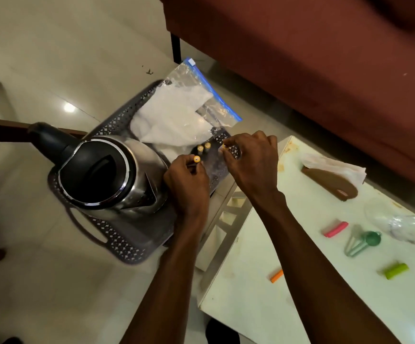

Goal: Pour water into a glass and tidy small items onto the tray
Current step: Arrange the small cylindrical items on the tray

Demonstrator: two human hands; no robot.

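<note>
Nearest, at about 5 o'clock on the white surface (pixel 288 281): an orange clip (pixel 276 276), a green clip (pixel 396 270), a pink clip (pixel 336 229) and a small green scoop (pixel 364 241), all lying loose and well apart from both hands. Probably light, stiff plastic, easy to pinch at the middle; likely still to be tidied.

Further in, at the centre: left hand (pixel 186 184) curled, pinching one small battery (pixel 196 159) upright between the fingertips, yellow end up. At about 1 o'clock from it, right hand (pixel 251 160) also curled, fingertips closed on a second battery (pixel 224 146), mostly hidden by the fingers. Between the two hands, two more batteries (pixel 203 147) standing upright on the grey tray (pixel 117 240), just beside each other.

Judged light, hard and smooth, so easy to roll or tip over; best taken at the sides, and set down straight and released gently, close to the standing pair but not knocking it.

At 9 o'clock from the left hand, a steel kettle (pixel 109 170) on the same tray, very near the knuckles; probably heavy if full. Beyond, at 12 o'clock, a zip bag (pixel 199 100) with white cloth inside, soft and slippery, lying over the far end of the tray. No clearly readable glass; only something clear and blurred at the right edge.
</note>
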